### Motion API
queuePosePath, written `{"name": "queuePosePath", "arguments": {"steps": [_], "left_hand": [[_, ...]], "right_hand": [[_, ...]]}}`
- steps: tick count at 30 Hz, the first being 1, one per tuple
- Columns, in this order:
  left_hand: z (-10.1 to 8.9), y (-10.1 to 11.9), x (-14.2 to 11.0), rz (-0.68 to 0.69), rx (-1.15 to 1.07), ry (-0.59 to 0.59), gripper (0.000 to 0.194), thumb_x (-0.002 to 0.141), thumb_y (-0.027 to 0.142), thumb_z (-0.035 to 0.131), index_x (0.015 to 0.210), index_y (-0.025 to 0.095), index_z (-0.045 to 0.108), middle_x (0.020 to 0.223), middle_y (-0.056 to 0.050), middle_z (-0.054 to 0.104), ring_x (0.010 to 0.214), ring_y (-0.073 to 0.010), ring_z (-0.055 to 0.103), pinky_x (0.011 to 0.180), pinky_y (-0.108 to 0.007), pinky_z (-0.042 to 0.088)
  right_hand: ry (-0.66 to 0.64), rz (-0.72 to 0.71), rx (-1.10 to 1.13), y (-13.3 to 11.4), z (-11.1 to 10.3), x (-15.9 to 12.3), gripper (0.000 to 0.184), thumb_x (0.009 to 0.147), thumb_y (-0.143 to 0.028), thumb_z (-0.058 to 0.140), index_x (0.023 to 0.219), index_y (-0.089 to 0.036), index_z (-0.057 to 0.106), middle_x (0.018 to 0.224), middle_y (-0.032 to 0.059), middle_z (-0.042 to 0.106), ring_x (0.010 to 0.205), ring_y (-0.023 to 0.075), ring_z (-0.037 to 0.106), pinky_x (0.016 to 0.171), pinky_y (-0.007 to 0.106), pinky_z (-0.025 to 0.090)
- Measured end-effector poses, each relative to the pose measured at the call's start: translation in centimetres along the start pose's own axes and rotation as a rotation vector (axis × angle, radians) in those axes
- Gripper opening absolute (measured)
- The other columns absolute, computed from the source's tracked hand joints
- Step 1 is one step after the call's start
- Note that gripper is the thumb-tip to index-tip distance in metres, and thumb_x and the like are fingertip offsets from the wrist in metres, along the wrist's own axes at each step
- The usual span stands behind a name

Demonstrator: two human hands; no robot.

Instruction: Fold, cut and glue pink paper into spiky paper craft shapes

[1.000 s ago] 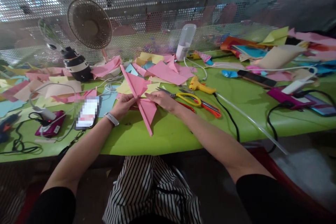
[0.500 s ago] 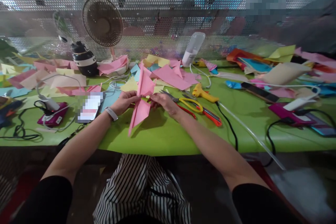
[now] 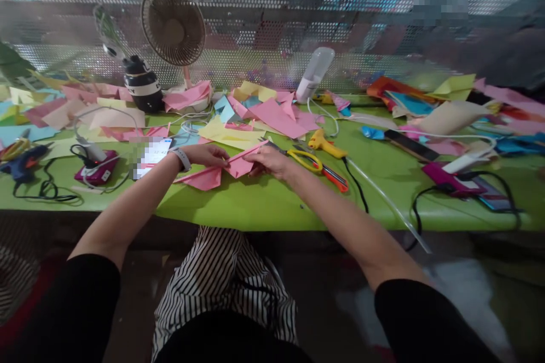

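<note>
A folded piece of pink paper [image 3: 205,179] lies slantwise over the green tabletop [image 3: 238,210], one long edge folded into a narrow strip. My left hand [image 3: 207,155], with a pale band at the wrist, pinches it near its middle. On the paper's right part, my right hand [image 3: 271,160] has its thumb and fingers closed around the edge; some fingertips are hidden beneath. Just right of that hand are yellow-handled scissors [image 3: 307,160], an orange cutter knife [image 3: 334,176] and a yellow glue gun [image 3: 326,144].
Loose coloured paper [image 3: 279,116] covers the back. A fan [image 3: 173,25], a black-and-white bottle [image 3: 143,88] and a clear-topped lamp [image 3: 315,71] stand there. A phone [image 3: 153,156] and a purple power strip [image 3: 97,167] lie left; another power strip [image 3: 455,180] lies right. Cables cross the table.
The pink paper has turned from nearly upright in view to a flatter slant, lower at the left. My hands turned with it, the right one shifting slightly right. The view tilted downward.
</note>
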State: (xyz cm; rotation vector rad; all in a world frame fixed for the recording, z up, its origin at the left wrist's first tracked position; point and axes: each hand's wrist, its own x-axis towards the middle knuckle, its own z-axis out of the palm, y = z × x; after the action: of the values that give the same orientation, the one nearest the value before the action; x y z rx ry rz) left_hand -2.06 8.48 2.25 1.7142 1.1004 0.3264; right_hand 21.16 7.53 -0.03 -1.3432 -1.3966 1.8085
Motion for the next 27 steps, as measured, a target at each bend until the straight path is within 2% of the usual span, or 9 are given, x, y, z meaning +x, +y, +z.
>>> {"name": "queuePosePath", "arguments": {"steps": [3,5,8,10,13,15,17,22,27], "left_hand": [[0.3,0.6,-1.5,0.074,0.189,0.175,0.026,0.065,0.028,0.080,0.089,0.019,0.078,0.086,-0.009,0.077,0.075,-0.0203,0.068,0.072,-0.027,0.051],[1.7,0.9,-3.6,0.132,0.412,0.368,0.033,0.077,0.032,0.071,0.107,0.018,0.075,0.111,-0.012,0.075,0.100,-0.0255,0.068,0.092,-0.034,0.048],[5.4,0.5,-7.2,0.204,0.703,0.538,0.046,0.096,0.037,0.048,0.133,0.013,0.060,0.145,-0.016,0.054,0.136,-0.0278,0.048,0.117,-0.044,0.028],[8.2,-0.3,-9.1,0.221,0.827,0.512,0.053,0.099,0.044,0.042,0.142,0.015,0.052,0.154,-0.014,0.044,0.146,-0.0275,0.035,0.123,-0.048,0.013],[11.2,-1.8,-10.4,0.176,0.913,0.465,0.069,0.097,0.059,0.041,0.150,0.015,0.041,0.158,-0.015,0.037,0.149,-0.0289,0.028,0.124,-0.051,0.002],[12.0,-2.6,-10.5,0.130,0.926,0.443,0.075,0.097,0.062,0.037,0.153,0.013,0.035,0.158,-0.016,0.035,0.149,-0.0285,0.028,0.124,-0.050,0.001],[12.2,-3.0,-10.4,0.099,0.923,0.432,0.076,0.098,0.063,0.033,0.154,0.011,0.032,0.159,-0.016,0.032,0.149,-0.0279,0.027,0.124,-0.049,0.003],[12.2,-3.0,-10.6,0.094,0.896,0.423,0.080,0.097,0.065,0.029,0.154,0.009,0.031,0.160,-0.017,0.030,0.150,-0.0276,0.026,0.124,-0.047,0.006],[12.4,-3.1,-11.2,0.159,0.875,0.413,0.079,0.096,0.067,0.032,0.155,0.015,0.030,0.160,-0.014,0.032,0.151,-0.0264,0.023,0.124,-0.043,0.008]], "right_hand": [[-0.047,0.055,-0.024,0.6,0.4,-1.6,0.030,0.081,-0.041,0.074,0.071,-0.015,0.065,0.062,0.0105,0.072,0.049,0.0165,0.066,0.044,0.025,0.052],[-0.051,0.056,-0.132,1.6,0.3,-3.0,0.043,0.083,-0.054,0.069,0.067,-0.015,0.063,0.058,0.0121,0.070,0.046,0.0176,0.064,0.043,0.028,0.052],[0.116,-0.251,-0.377,3.2,0.3,-5.0,0.051,0.085,-0.064,0.060,0.070,-0.016,0.065,0.062,0.0113,0.070,0.052,0.0212,0.066,0.052,0.036,0.056],[0.216,-0.615,-0.597,4.1,0.8,-5.8,0.049,0.089,-0.063,0.054,0.091,-0.017,0.071,0.090,0.0143,0.076,0.084,0.0272,0.073,0.079,0.045,0.058],[0.043,-0.946,-0.928,5.1,1.9,-5.4,0.062,0.094,-0.061,0.046,0.134,-0.017,0.060,0.144,0.0150,0.056,0.136,0.0298,0.049,0.114,0.050,0.038],[-0.120,-0.965,-1.085,5.5,2.6,-4.3,0.073,0.096,-0.064,0.039,0.147,-0.013,0.046,0.155,0.0149,0.041,0.147,0.0284,0.034,0.121,0.049,0.027],[-0.178,-0.927,-1.189,5.8,3.0,-3.3,0.077,0.097,-0.066,0.032,0.152,-0.013,0.040,0.157,0.0149,0.037,0.149,0.0276,0.030,0.123,0.050,0.022],[-0.150,-0.925,-1.255,6.4,3.2,-3.5,0.081,0.097,-0.068,0.025,0.152,-0.009,0.039,0.156,0.0164,0.036,0.148,0.0275,0.031,0.122,0.049,0.023],[-0.068,-0.941,-1.250,6.9,3.6,-5.7,0.074,0.099,-0.062,0.029,0.143,-0.007,0.052,0.148,0.0183,0.049,0.141,0.0300,0.043,0.118,0.050,0.031]]}}
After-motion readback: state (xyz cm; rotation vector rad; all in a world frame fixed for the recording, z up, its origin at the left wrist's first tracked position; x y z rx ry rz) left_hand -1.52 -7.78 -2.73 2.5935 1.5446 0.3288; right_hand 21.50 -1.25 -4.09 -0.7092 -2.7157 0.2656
